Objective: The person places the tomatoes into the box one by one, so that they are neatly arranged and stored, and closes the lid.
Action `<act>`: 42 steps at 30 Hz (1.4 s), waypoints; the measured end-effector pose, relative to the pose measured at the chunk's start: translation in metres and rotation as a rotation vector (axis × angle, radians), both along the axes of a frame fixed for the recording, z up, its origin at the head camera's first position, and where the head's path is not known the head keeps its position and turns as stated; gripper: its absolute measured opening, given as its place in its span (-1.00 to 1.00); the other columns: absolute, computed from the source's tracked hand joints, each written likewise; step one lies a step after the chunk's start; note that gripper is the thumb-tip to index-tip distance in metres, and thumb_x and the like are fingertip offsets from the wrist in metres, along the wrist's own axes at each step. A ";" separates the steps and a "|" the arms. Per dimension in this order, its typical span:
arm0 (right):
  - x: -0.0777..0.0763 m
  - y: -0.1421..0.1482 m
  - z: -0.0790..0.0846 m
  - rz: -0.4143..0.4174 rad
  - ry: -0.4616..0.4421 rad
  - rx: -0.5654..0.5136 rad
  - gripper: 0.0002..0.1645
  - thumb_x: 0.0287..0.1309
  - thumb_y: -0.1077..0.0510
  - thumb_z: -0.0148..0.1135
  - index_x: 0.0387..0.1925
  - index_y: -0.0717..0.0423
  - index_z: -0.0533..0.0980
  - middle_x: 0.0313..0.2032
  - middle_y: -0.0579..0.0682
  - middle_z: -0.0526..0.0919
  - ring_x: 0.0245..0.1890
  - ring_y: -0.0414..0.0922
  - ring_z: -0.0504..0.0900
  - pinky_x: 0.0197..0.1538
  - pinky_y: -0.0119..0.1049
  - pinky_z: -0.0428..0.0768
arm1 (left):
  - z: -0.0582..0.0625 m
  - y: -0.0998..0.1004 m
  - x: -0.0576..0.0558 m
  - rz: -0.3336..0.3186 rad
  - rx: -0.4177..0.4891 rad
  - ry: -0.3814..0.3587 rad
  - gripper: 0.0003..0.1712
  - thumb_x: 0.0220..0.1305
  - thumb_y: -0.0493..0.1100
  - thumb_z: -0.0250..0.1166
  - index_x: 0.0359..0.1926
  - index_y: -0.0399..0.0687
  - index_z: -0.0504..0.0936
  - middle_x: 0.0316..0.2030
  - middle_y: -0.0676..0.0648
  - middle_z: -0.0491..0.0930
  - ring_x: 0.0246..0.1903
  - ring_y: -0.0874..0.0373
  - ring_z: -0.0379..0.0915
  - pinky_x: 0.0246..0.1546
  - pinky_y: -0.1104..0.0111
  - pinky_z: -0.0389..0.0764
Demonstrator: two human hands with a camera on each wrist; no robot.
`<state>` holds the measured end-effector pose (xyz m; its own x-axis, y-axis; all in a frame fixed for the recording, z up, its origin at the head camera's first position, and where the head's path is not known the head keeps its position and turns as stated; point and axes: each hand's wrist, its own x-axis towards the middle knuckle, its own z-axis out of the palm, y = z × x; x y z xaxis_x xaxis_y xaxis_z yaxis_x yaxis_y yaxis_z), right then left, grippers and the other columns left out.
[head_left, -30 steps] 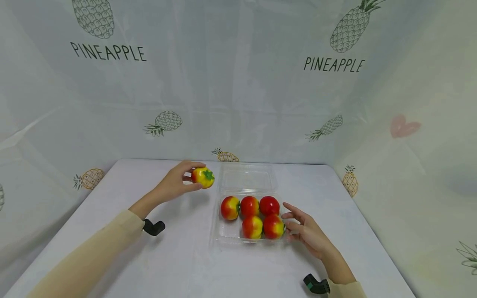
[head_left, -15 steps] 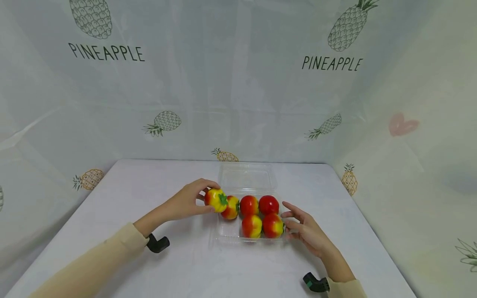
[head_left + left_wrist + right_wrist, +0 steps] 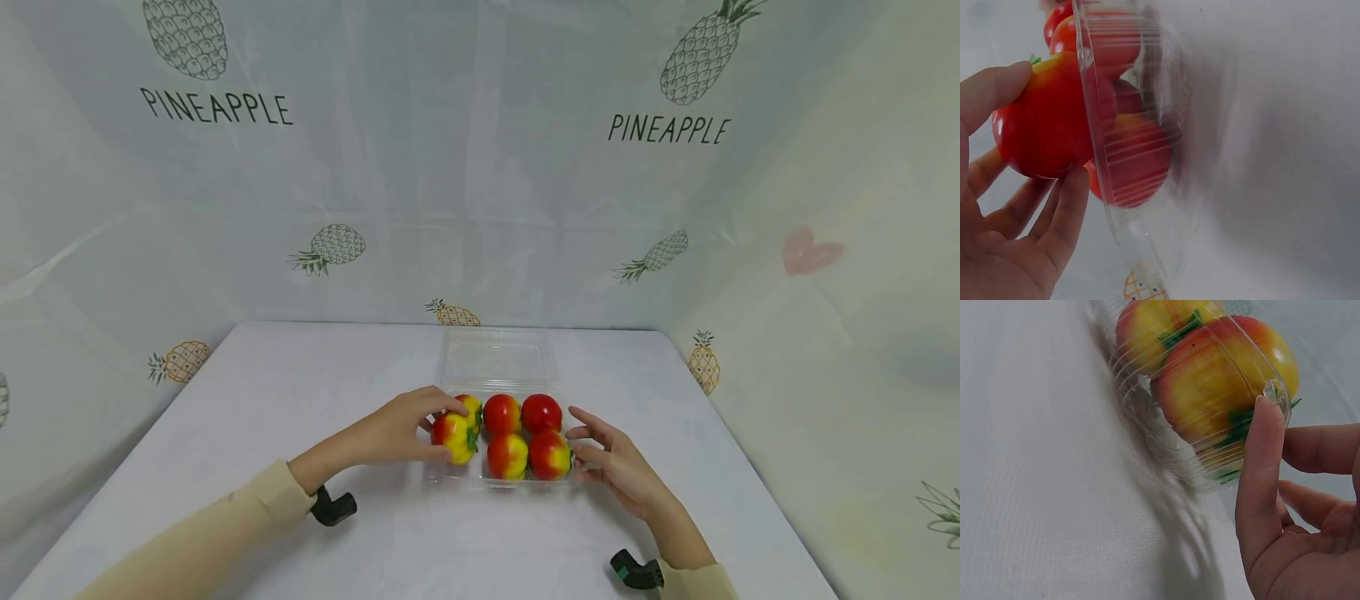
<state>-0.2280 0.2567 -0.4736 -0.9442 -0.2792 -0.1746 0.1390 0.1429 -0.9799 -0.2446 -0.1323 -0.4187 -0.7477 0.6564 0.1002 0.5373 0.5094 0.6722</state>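
Observation:
My left hand [image 3: 406,427] holds a round fruit [image 3: 1047,122], red and yellow with a green calyx, between thumb and fingers. In the head view this fruit overlaps the front left part of a clear plastic box [image 3: 457,481] and partly covers a similar fruit [image 3: 471,407] behind it. Seen from the left wrist, it sits right at the box's rim. My right hand [image 3: 619,471] is at the front right corner of the box, its thumb [image 3: 1263,444] against the rim and the other fingers behind. Beside it lies another red-and-yellow fruit [image 3: 550,456].
The box's clear lid [image 3: 497,357] lies folded back behind it. More fruits, such as a red one [image 3: 542,414], sit in the box. A white table [image 3: 360,542] lies under everything, with a pineapple-printed sheet [image 3: 480,192] around its back and sides.
My left hand has carried its fruit rightward and toward me, from left of the lid to the box's front left part. The right hand stays at the box's corner.

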 end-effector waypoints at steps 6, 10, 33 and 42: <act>0.000 -0.001 0.000 -0.004 0.001 -0.004 -0.16 0.48 0.21 0.21 0.66 -0.03 0.14 0.27 0.26 0.39 -0.19 -0.03 0.56 -0.17 -0.33 0.75 | -0.001 0.009 0.005 -0.020 -0.067 0.025 -0.41 0.26 0.02 0.59 0.28 0.20 0.64 0.16 0.14 0.57 0.07 0.21 0.54 0.07 0.31 0.73; 0.001 -0.001 0.000 -0.004 0.001 -0.003 -0.16 0.48 0.21 0.22 0.66 -0.02 0.14 0.26 0.26 0.39 -0.19 -0.03 0.56 -0.17 -0.32 0.76 | -0.002 0.013 0.006 -0.017 -0.112 0.051 -0.42 0.25 0.04 0.58 0.27 0.20 0.65 0.15 0.13 0.57 0.04 0.22 0.53 0.05 0.33 0.72; 0.001 -0.002 0.001 -0.010 -0.003 0.003 -0.16 0.47 0.22 0.20 0.66 -0.04 0.15 0.28 0.27 0.38 -0.18 -0.01 0.58 -0.17 -0.32 0.76 | -0.005 0.025 0.005 -0.023 -0.251 0.154 -0.40 0.28 0.11 0.55 0.30 0.14 0.69 0.06 0.10 0.52 0.04 0.20 0.43 0.13 0.32 0.66; 0.000 0.000 -0.001 0.007 0.007 0.001 -0.16 0.48 0.21 0.20 0.67 -0.04 0.14 0.27 0.27 0.38 -0.21 -0.05 0.58 -0.18 -0.33 0.76 | 0.001 0.032 0.010 -0.032 -0.296 0.179 -0.40 0.25 0.06 0.58 0.30 0.12 0.70 0.01 0.08 0.53 0.04 0.18 0.43 0.19 0.27 0.64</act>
<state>-0.2279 0.2569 -0.4743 -0.9435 -0.2856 -0.1682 0.1309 0.1450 -0.9807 -0.2348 -0.1006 -0.4179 -0.7137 0.6998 0.0298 0.6524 0.6487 0.3919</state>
